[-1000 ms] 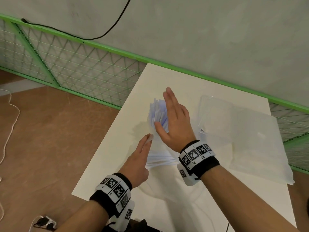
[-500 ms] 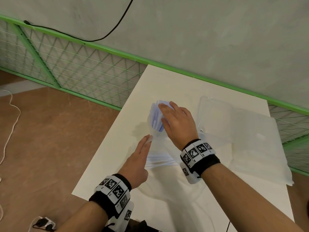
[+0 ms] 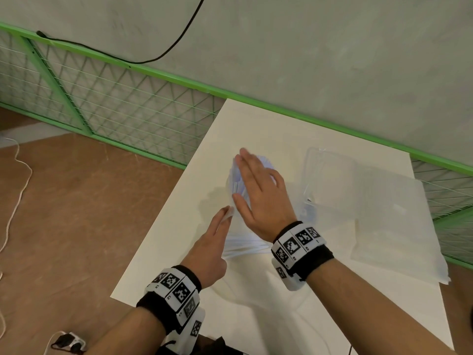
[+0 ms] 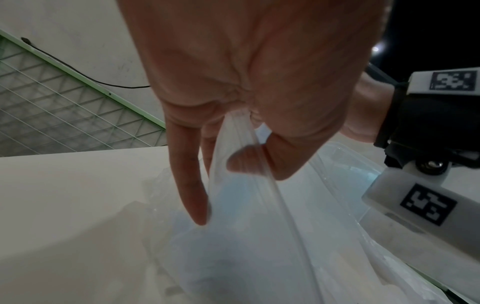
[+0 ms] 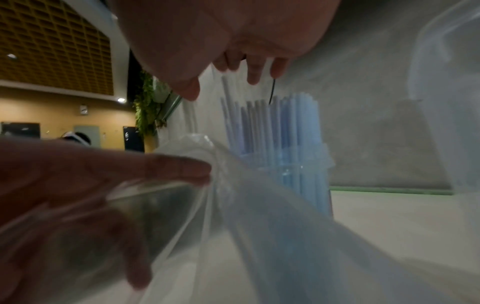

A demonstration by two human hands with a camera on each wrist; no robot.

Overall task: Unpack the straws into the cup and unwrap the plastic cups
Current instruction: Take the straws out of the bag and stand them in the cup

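Pale blue straws (image 3: 236, 181) (image 5: 280, 131) stand upright in a clear cup (image 5: 311, 185) at the middle of the white table (image 3: 256, 124). My right hand (image 3: 258, 190) lies flat over the straw tops with straight fingers (image 5: 255, 74) and holds nothing. My left hand (image 3: 212, 242) (image 4: 233, 82) pinches the edge of a clear plastic bag (image 3: 243, 245) (image 4: 246, 226) between thumb and fingers, just left of the cup. The bag (image 5: 233, 226) drapes from that pinch down to the table. The cup's lower part is hidden behind the bag.
A clear plastic package (image 3: 330, 175) lies to the right of the cup, on a white sheet or bag (image 3: 396, 226) that reaches the table's right edge. A green mesh fence (image 3: 102, 103) and a grey wall stand behind. The table's left edge is close to my left hand.
My right hand curled its fingers down onto the straw tops half a second ago and has now straightened flat over them again. The left hand keeps its pinch on the bag.
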